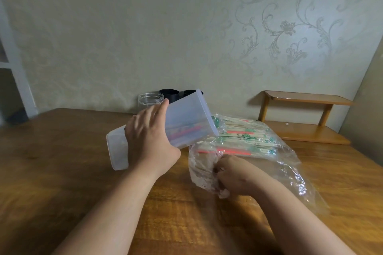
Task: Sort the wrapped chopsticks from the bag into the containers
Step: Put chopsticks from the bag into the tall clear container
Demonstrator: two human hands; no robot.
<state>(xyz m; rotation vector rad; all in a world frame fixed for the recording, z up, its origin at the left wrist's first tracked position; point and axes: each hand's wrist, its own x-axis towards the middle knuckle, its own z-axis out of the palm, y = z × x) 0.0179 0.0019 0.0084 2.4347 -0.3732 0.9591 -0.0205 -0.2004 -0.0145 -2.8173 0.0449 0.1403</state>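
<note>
Sorting judged barely begun: most wrapped chopsticks (244,136) are left in the bag (290,172) on the table (62,172).
The tilted translucent container (186,118), a few red-wrapped pairs seen inside, is gripped by the left hand (151,141); the bag's crumpled mouth is clutched by the right hand (234,176). The clear jar (150,100) behind looks unfilled.

A two-tier wooden shelf (306,119) sits at the far right of a brown desk (62,172), against a wall (124,27) papered in pale floral scrolls.
</note>
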